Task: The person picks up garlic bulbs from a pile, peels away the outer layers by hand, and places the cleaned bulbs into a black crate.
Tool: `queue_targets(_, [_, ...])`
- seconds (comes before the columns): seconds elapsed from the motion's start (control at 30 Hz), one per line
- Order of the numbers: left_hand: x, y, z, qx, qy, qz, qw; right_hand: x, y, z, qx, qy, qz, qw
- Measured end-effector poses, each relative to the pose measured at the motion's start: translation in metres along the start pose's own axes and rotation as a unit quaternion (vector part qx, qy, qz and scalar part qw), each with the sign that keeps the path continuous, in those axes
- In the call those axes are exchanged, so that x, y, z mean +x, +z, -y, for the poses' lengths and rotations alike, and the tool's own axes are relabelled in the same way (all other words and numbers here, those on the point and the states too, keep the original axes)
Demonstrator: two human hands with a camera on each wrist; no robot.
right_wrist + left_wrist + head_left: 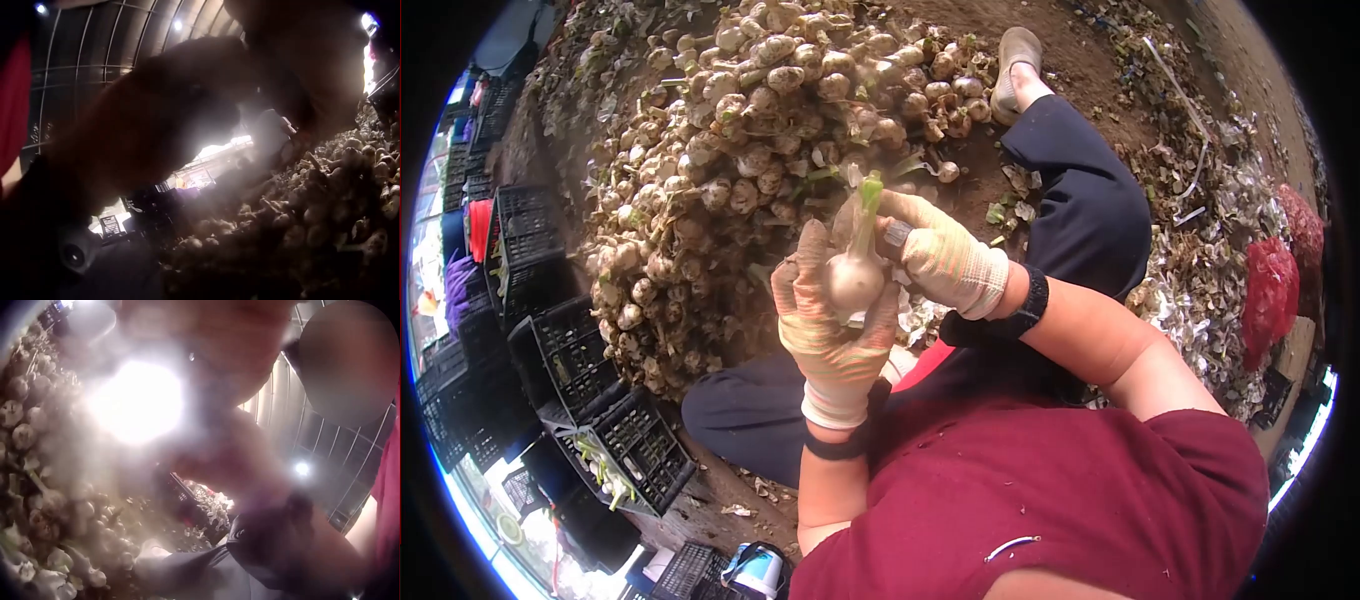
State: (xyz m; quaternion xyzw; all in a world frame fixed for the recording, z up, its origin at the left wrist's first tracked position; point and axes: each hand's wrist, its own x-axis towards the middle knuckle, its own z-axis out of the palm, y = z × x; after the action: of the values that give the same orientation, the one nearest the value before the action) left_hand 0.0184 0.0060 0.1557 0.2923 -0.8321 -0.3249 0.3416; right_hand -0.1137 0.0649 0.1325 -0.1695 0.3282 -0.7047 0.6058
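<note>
In the head view, the person's left hand (832, 345), in a striped knit glove, grips a pale garlic bulb (855, 282) in front of the lap. The bulb sits between the raised fingers on one side and the thumb on the other, above the palm, its round face showing and its stem pointing away from the body, green at the tip. The right hand (950, 262), gloved too, comes in from the other side with bent fingers and pinches the stem just above the bulb; a grey band (896, 233) sits on one of its digits. Exactly where its fingertips meet the stem is hard to tell. Dark bands circle both wrists. Beyond the hands lies a large heap of garlic (740, 150), some bulbs with stems, and a loose bulb (947, 172) rests on the soil near its edge. Black crates (640, 450) stand at the left, one holding stemmed bulbs. Papery scraps (1200, 270) and a red net bag (1268, 300) lie at the right. Both wrist views are glared and dim, hiding the grip.
</note>
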Motion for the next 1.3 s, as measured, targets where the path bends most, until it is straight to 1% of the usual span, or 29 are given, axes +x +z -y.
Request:
queue_targets(0.03, [0.001,0.001,-0.004,-0.215,-0.110,0.015,0.970,0.002,-0.002,-0.002,0.036,-0.007,0.020,0.999])
queue_targets(0.07, [0.003,0.001,-0.009,-0.417,-0.215,0.030,0.883,0.003,-0.002,-0.002,0.072,-0.014,0.040,0.997])
queue_targets(0.1, [0.006,0.000,-0.017,-0.478,-0.207,0.016,0.853,-0.001,0.000,0.001,0.115,-0.010,0.044,0.992])
queue_targets(0.13, [0.009,-0.002,-0.014,-0.491,-0.175,0.028,0.853,-0.002,0.000,0.005,0.115,-0.010,0.043,0.992])
queue_targets(0.2, [0.013,-0.004,-0.022,-0.516,-0.236,-0.005,0.823,-0.003,0.000,0.013,0.040,0.011,0.058,0.997])
queue_targets(0.23, [0.011,-0.002,-0.019,-0.516,-0.236,-0.005,0.823,-0.001,0.004,0.022,0.016,0.011,0.071,0.997])
queue_targets(0.3, [0.006,0.001,-0.008,-0.319,-0.187,-0.037,0.928,-0.003,0.013,0.027,-0.010,0.016,0.050,0.999])
queue_targets(0.33, [0.007,0.000,-0.006,-0.319,-0.188,-0.037,0.928,-0.003,0.016,0.027,-0.037,0.022,0.028,0.999])
queue_targets(0.37, [0.007,-0.002,-0.005,-0.145,-0.088,-0.018,0.985,-0.001,0.016,0.024,-0.063,0.030,0.000,0.998])
queue_targets(0.4, [0.007,-0.002,-0.004,0.036,0.015,0.002,0.999,0.000,0.014,0.018,-0.063,0.030,0.000,0.998])
queue_targets(0.47, [0.006,0.001,-0.004,0.060,0.040,0.004,0.997,0.000,0.010,0.007,0.010,0.002,-0.034,0.999])
queue_targets(0.53, [0.003,0.004,-0.002,-0.061,-0.006,-0.022,0.998,-0.001,0.009,0.007,0.026,-0.023,-0.014,0.999])
queue_targets(0.6, [0.002,0.005,-0.002,-0.078,-0.006,-0.005,0.997,-0.002,0.008,0.010,0.007,-0.029,0.013,0.999])
queue_targets(0.63, [0.003,0.007,-0.009,-0.272,-0.093,0.004,0.958,-0.002,0.007,0.010,0.006,-0.029,0.012,0.999])
queue_targets(0.67, [0.004,0.008,-0.015,-0.453,-0.176,0.013,0.874,-0.003,0.007,0.010,-0.010,-0.039,0.015,0.999])
queue_targets(0.7, [0.008,0.005,-0.017,-0.488,-0.213,0.020,0.846,-0.003,0.006,0.010,-0.026,-0.049,0.019,0.998])
queue_targets(0.73, [0.010,0.002,-0.017,-0.488,-0.214,0.021,0.846,-0.004,0.006,0.009,-0.041,-0.060,0.021,0.997])
queue_targets(0.8, [0.014,-0.002,-0.014,-0.689,-0.351,0.027,0.633,-0.003,0.003,0.008,-0.125,-0.074,0.036,0.989])
queue_targets(0.83, [0.017,-0.012,-0.003,-0.751,-0.378,0.098,0.532,-0.004,0.005,0.008,-0.130,-0.086,0.018,0.988])
queue_targets(0.87, [0.018,-0.010,0.003,-0.750,-0.379,0.097,0.533,-0.005,0.008,0.007,-0.134,-0.098,0.000,0.986])
queue_targets(0.9, [0.022,-0.006,0.008,-0.561,-0.335,0.062,0.755,-0.003,0.006,0.011,-0.121,-0.047,-0.022,0.991])
queue_targets(0.93, [0.026,-0.005,0.010,-0.322,-0.261,0.021,0.910,-0.003,0.005,0.015,-0.108,0.005,-0.045,0.993])
queue_targets(0.97, [0.024,-0.008,0.019,-0.198,-0.218,-0.013,0.955,-0.002,0.010,0.024,-0.150,0.026,-0.086,0.985])
queue_targets(1.0, [0.027,-0.017,0.020,0.014,0.014,-0.025,0.999,0.000,0.009,0.024,-0.150,0.023,-0.084,0.985])
queue_targets(1.07, [0.021,-0.012,-0.010,-0.100,-0.054,-0.022,0.993,0.001,0.005,0.016,-0.182,0.010,-0.095,0.979])
queue_targets(1.1, [0.025,-0.009,-0.009,-0.025,0.023,-0.004,0.999,0.001,0.005,0.007,-0.335,-0.096,-0.113,0.931])
queue_targets(1.13, [0.024,-0.007,-0.002,-0.053,-0.004,-0.008,0.999,0.003,0.004,0.008,-0.334,-0.097,-0.110,0.931])
queue_targets(1.2, [0.024,-0.007,0.001,-0.090,-0.032,0.008,0.995,0.005,-0.001,0.013,-0.536,-0.215,-0.068,0.813])
queue_targets(1.3, [0.029,-0.017,-0.001,-0.187,-0.061,0.082,0.977,0.014,-0.008,0.011,-0.545,-0.204,-0.100,0.807])
